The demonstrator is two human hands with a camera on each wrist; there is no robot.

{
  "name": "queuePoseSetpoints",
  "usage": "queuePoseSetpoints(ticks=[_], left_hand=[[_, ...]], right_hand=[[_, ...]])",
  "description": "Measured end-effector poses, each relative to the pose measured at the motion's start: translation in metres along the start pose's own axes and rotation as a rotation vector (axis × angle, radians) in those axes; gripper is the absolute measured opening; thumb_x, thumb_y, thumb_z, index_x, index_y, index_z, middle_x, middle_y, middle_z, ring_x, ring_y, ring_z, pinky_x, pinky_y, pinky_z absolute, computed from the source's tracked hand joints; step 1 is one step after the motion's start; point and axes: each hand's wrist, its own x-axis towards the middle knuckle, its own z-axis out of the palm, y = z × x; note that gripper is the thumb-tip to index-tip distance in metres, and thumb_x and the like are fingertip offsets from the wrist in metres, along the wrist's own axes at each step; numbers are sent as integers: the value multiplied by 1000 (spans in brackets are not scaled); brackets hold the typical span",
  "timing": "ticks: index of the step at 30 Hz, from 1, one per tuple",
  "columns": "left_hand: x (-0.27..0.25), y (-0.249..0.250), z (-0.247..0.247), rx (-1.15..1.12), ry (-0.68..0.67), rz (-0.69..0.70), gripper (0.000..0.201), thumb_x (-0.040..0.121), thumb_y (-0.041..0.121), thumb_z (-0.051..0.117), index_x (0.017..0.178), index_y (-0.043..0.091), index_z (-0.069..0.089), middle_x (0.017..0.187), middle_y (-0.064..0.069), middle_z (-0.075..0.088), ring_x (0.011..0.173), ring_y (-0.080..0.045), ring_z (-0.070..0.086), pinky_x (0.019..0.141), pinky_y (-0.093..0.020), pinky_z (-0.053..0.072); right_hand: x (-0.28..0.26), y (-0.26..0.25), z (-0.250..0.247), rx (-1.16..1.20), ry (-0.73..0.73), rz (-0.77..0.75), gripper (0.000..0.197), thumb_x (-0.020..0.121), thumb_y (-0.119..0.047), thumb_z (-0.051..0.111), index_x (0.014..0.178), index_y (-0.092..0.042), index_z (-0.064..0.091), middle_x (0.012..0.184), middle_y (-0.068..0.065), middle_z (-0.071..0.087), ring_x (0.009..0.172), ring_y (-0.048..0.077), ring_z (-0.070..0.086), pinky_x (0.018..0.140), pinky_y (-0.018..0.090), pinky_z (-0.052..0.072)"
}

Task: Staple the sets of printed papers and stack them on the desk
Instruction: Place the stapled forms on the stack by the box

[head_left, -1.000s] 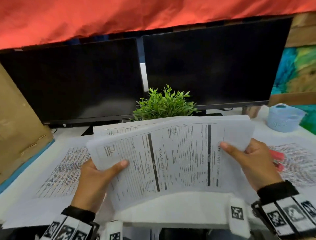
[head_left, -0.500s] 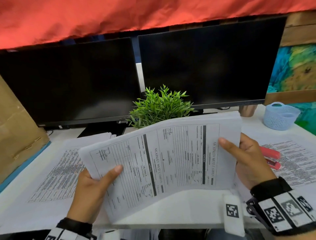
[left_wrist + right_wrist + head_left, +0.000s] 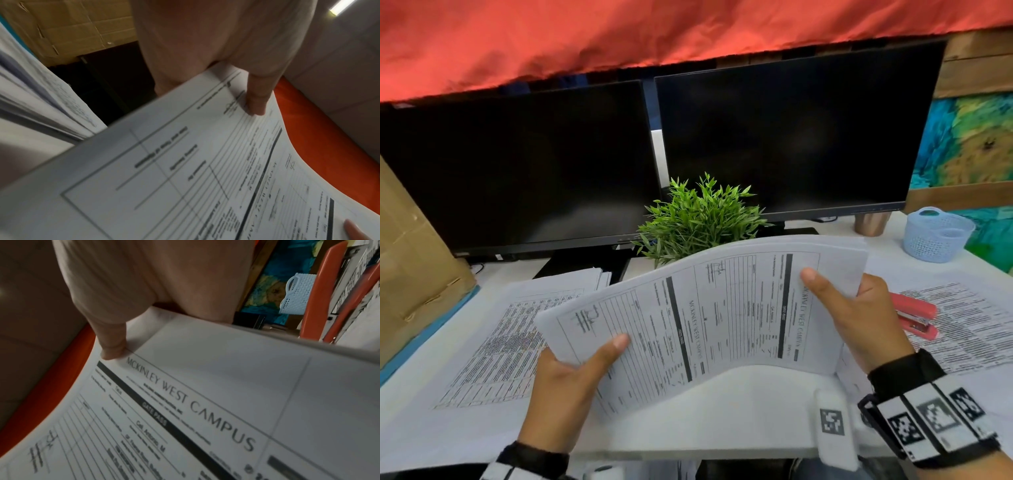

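Above the desk [image 3: 739, 404], both hands' fingers [image 3: 822, 284] hold a wavy, sagging set of printed forms [image 3: 709, 318].

The held papers [image 3: 722, 315] hide the fingers of both hands; small print blurs

White counter [image 3: 739, 411]: plant [image 3: 698, 219] at centre back; monitors [image 3: 784, 130] behind it; printed sheets [image 3: 496, 342] left; stapler [image 3: 914, 315], basket [image 3: 936, 236] right.
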Motion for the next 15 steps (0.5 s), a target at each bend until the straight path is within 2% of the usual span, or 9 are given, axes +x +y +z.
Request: queuePoseSetpoints(ticks=[2, 4, 6, 8, 10, 11, 13, 14, 15], left_hand=[[2, 1, -3, -4, -16, -4, 44, 55, 34, 90, 94, 28, 73, 99, 3, 76, 90, -15, 73, 70, -28, 60], [2, 1, -5, -9, -32, -29, 58, 42, 51, 89, 95, 32, 73, 102, 0, 76, 92, -18, 73, 77, -40, 57], [2, 0, -5, 5, -37, -57, 51, 47, 44, 91, 94, 35, 73, 103, 0, 76, 93, -18, 73, 82, -44, 55], [2, -1, -5, 23, -37, -65, 47, 50, 34, 94, 92, 35, 74, 100, 1, 76, 93, -19, 73, 80, -43, 57], [3, 0, -5, -31, 4, -79, 45, 54, 28, 92, 94, 22, 73, 95, 2, 77, 88, -19, 73, 71, -33, 61], [3, 4, -5, -47, 36, -84, 36, 63, 18, 86, 94, 19, 71, 92, 4, 77, 86, -18, 73, 64, -25, 60], [7, 8, -3, 32, 112, -68, 27, 78, 2, 72, 97, 22, 66, 86, 9, 76, 86, -14, 72, 58, -16, 56], [9, 10, -3, 111, 151, -41, 30, 81, 1, 69, 100, 23, 63, 88, 9, 75, 92, -13, 71, 64, -18, 56], [12, 16, -2, 194, 196, -2, 37, 81, 1, 70, 107, 25, 57, 99, 9, 72, 101, -15, 67, 76, -27, 57]], right_hand=[[2, -3, -1, 4, -8, 11, 29, 73, -43, 67, 93, -23, 73, 91, -7, 76, 83, 8, 72, 73, 32, 54], [3, -4, 0, 1, -37, 20, 30, 73, -44, 66, 94, -23, 72, 92, -8, 76, 83, 7, 72, 73, 30, 53], [3, -2, 1, -26, -58, 48, 31, 72, -46, 65, 93, -25, 72, 91, -8, 76, 82, 7, 72, 73, 30, 53], [4, 0, 2, -34, -49, 70, 30, 72, -46, 66, 91, -24, 72, 89, -9, 76, 80, 7, 72, 71, 29, 53], [6, 0, 2, -41, -43, 69, 29, 72, -44, 66, 91, -23, 73, 88, -9, 76, 80, 7, 72, 69, 26, 54], [6, -3, 3, -51, -46, 66, 29, 72, -44, 67, 90, -22, 73, 88, -9, 76, 80, 8, 72, 69, 26, 54], [9, -9, 5, -81, -66, 42, 24, 75, -41, 67, 88, -23, 72, 87, -10, 76, 79, 6, 72, 68, 24, 55], [11, -15, 6, -102, -84, 23, 19, 77, -39, 67, 86, -23, 72, 85, -11, 76, 77, 5, 72, 66, 21, 55], [14, -23, 7, -125, -107, 5, 14, 80, -36, 67, 85, -23, 72, 83, -13, 75, 76, 3, 71, 62, 17, 54]])
